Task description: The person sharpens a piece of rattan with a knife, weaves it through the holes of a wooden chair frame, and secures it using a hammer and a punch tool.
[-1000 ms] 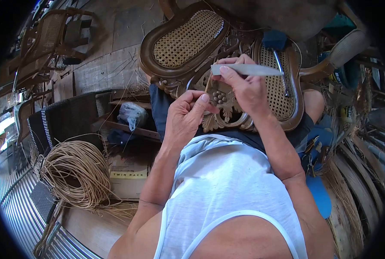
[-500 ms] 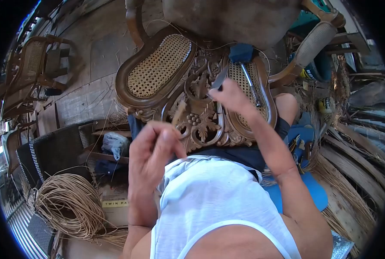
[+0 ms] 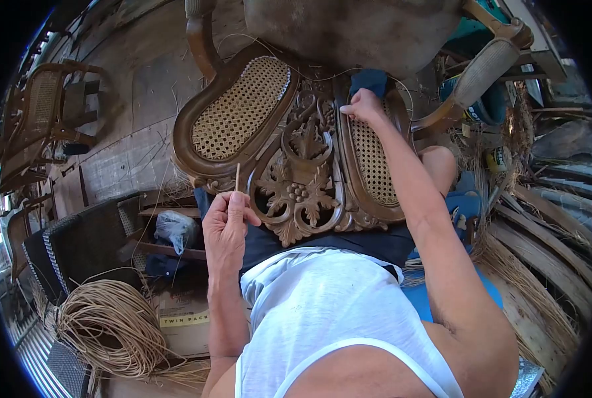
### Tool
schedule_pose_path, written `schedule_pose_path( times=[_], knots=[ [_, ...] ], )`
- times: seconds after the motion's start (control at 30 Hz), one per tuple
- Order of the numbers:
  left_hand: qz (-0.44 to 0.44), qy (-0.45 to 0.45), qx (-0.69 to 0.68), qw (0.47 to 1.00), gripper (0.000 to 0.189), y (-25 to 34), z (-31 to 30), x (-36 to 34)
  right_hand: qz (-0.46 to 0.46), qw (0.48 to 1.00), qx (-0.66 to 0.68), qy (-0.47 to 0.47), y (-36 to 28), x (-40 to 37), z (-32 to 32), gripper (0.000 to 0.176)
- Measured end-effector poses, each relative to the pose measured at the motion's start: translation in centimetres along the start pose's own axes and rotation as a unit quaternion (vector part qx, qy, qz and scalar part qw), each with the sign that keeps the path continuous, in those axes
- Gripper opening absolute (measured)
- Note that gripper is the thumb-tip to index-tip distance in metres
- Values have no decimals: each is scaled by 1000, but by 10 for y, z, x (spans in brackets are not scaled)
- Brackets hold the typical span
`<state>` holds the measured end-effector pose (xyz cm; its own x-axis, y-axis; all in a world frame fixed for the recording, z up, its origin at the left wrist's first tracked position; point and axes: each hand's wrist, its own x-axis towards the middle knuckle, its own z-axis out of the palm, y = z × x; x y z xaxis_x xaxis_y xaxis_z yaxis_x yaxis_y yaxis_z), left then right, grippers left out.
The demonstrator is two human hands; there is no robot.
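The left hand [image 3: 226,225] pinches a thin cane strip [image 3: 237,174] upright, just beside the carved chair back [image 3: 296,179] lying across the lap. The right hand [image 3: 362,106] curls at the far rim, and I cannot tell what it grips. I'd say a strip that slender could snap or slip if it is squeezed sideways.

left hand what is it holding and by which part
The left hand pinches a thin cane strip in its fingertips, a short end sticking up.
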<state>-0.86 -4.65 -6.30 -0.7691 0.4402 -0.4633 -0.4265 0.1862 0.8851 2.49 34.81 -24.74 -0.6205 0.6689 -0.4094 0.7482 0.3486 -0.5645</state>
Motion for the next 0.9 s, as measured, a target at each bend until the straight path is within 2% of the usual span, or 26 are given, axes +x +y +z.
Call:
schedule_pose_path(
  times=[0.03, 0.07, 0.1, 0.13, 0.17, 0.23, 0.27, 0.3, 0.37, 0.47, 0.53, 0.6, 0.73, 0.83, 0.9],
  knots=[
    [-6, 9, -4, 1000, 23, 0, 1, 2, 64, 992, 108, 8, 5, -9, 0, 26],
    [-7, 8, -4, 1000, 23, -1, 6, 6, 65, 992, 108, 8, 1, -26, -5, 26],
    [9, 8, 27, 1000, 21, -2, 13, 11, 61, 947, 309, -56, -3, -43, -8, 24],
    [22, 11, 61, 998, 20, -3, 20, 15, 57, 857, 497, -121, -8, -62, -8, 22],
    [37, -23, 65, 997, 21, -1, 28, 19, 67, 854, 500, -130, -17, -84, -10, 22],
    [92, -78, 88, 989, 33, -2, 44, 31, 37, 750, 604, -268, -40, -129, -17, 19],
    [136, -102, 104, 980, 42, -5, 50, 38, 46, 743, 608, -276, -51, -148, -19, 19],
    [128, -98, 111, 981, 42, -4, 54, 41, 47, 721, 621, -304, -61, -164, -23, 20],
    [133, -185, 99, 969, 51, 2, 61, 45, 36, 682, 640, -353, -66, -183, -24, 25],
    [129, -241, 79, 959, 57, -10, 60, 54, 33, 693, 630, -348, -68, -194, -19, 27],
    [130, -242, 72, 959, 54, -15, 60, 54, 35, 689, 632, -352, -63, -195, -14, 29],
    [198, -256, 117, 939, 49, -16, 56, 56, 52, 702, 614, -358, -68, -199, -13, 33],
    [252, -235, 211, 915, 41, -12, 54, 50, 51, 681, 619, -388, -62, -200, -5, 38],
    [301, -246, 303, 870, 32, -5, 52, 51, 64, 717, 583, -377, -67, -209, -8, 41],
    [307, -250, 317, 862, 32, -4, 48, 47, 54, 736, 555, -384, -69, -210, -12, 40]
  ],
)
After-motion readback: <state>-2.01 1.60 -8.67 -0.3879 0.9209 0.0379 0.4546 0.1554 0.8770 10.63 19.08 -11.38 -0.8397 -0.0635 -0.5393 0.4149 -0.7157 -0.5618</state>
